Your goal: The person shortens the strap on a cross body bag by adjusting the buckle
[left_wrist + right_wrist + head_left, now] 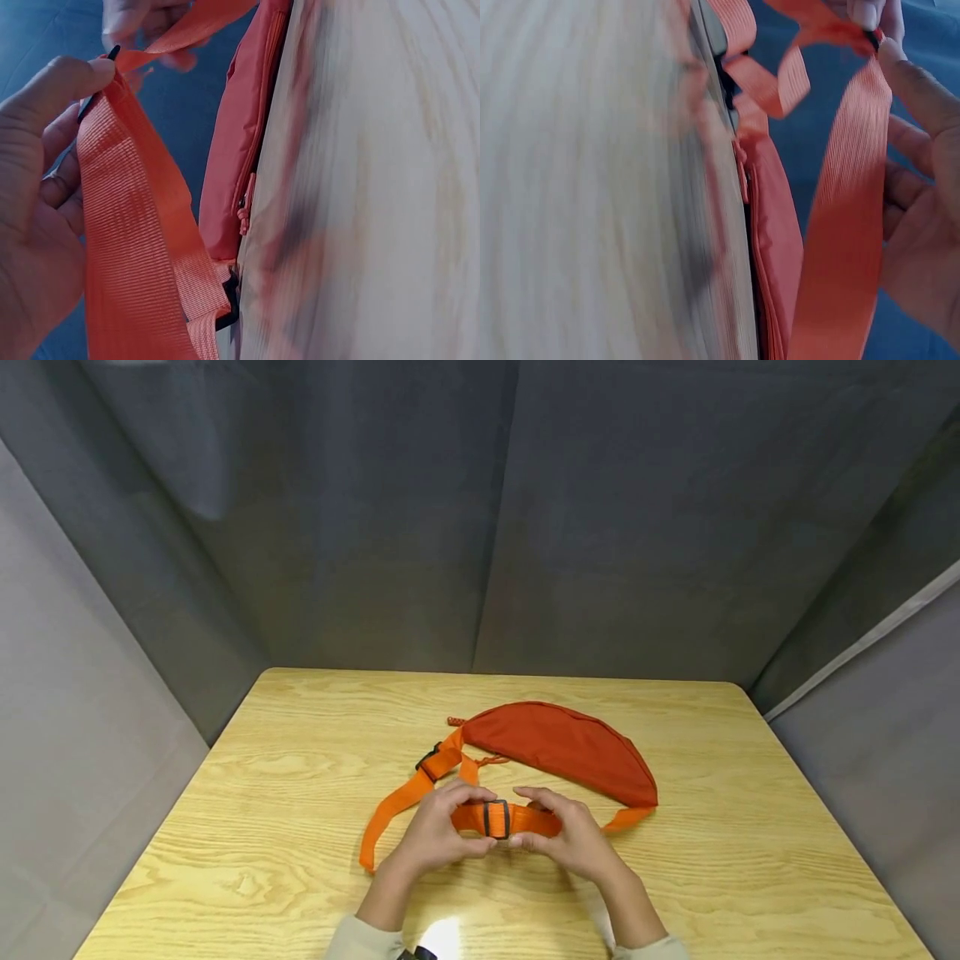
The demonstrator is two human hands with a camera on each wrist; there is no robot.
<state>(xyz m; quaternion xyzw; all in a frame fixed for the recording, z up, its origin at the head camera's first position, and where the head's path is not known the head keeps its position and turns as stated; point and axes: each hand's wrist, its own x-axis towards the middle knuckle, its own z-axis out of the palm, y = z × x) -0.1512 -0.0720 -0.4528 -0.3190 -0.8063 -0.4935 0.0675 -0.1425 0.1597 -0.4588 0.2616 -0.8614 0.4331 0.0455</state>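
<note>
A red waist bag [558,745] lies on the table with its orange webbing strap [393,806] looping toward me. My left hand [438,833] pinches a black slider buckle [497,819] on that strap, thumb below and fingers above in the head view. From the other side, my right hand [576,837] holds the strap close to the buckle, its thumb and index finger at the webbing's edges. The left wrist view shows the left thumb [94,73] against the buckle's edge, with webbing hanging down in a loop. Some fingers are hidden behind the strap.
A second black buckle [428,758] sits on the strap left of the bag. A cord zipper pull [455,722] sticks out at the bag's left end. Grey curtains stand behind the wooden table [750,827] and along both sides.
</note>
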